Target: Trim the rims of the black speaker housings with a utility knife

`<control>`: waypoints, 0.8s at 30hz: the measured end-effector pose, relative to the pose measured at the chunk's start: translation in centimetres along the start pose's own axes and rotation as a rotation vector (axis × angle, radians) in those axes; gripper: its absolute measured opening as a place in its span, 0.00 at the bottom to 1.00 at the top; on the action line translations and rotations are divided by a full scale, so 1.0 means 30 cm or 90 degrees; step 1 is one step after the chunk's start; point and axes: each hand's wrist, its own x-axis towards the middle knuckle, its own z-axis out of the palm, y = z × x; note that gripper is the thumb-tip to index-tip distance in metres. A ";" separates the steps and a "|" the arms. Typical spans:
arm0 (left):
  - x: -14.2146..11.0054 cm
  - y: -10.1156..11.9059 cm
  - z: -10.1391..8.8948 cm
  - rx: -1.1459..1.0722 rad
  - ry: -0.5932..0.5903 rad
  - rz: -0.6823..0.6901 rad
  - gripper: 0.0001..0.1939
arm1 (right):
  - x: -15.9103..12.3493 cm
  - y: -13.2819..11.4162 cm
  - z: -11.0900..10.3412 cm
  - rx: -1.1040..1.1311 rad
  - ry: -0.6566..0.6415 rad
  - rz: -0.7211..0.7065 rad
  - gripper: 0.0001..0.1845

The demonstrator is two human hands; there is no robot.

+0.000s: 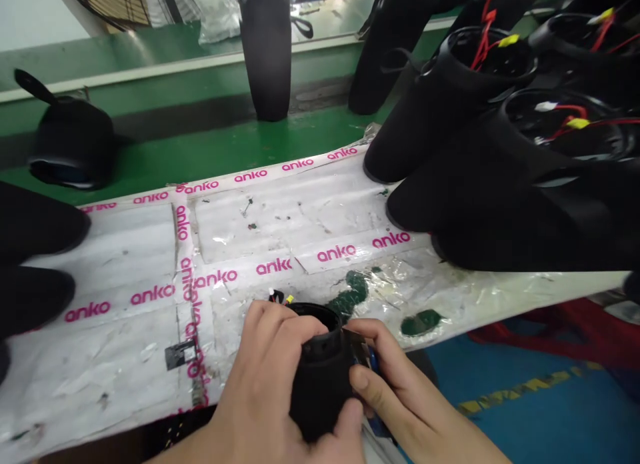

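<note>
My left hand (pixel 273 364) is wrapped round a black speaker housing (pixel 320 397), held with its open round end upward near the table's front edge. A small white and a yellow connector (pixel 289 299) show just beyond my left fingers. At the housing's right side, close under its rim, my right hand (pixel 387 377) pinches a thin flat piece (pixel 369 357), dark with some blue on it. Its kind is hard to make out, being partly covered by my fingers. I cannot tell whether it touches the housing.
Several black speaker housings (pixel 500 177) lie or stand at the right, red wires and connectors showing in their open ends. More dark housings (pixel 40 224) reach in from the left. A looped black speaker (pixel 73 141) sits on the green bench (pixel 200 144), beyond the taped white sheet (pixel 280 217).
</note>
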 end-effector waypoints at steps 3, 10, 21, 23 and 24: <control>0.004 -0.006 -0.025 0.043 -0.026 -0.013 0.34 | 0.021 -0.009 0.020 -0.004 0.020 -0.001 0.16; 0.041 -0.026 -0.034 -0.126 -0.063 -0.067 0.34 | 0.044 -0.094 -0.026 -0.479 0.165 -0.325 0.11; 0.043 -0.045 -0.011 -0.188 -0.068 -0.081 0.37 | 0.081 -0.130 -0.069 -0.661 0.166 -0.355 0.13; 0.046 -0.049 -0.011 -0.192 -0.074 -0.085 0.38 | 0.083 -0.124 -0.066 -0.650 0.181 -0.363 0.14; 0.048 -0.051 -0.011 -0.193 -0.079 -0.088 0.37 | 0.084 -0.121 -0.064 -0.645 0.184 -0.363 0.14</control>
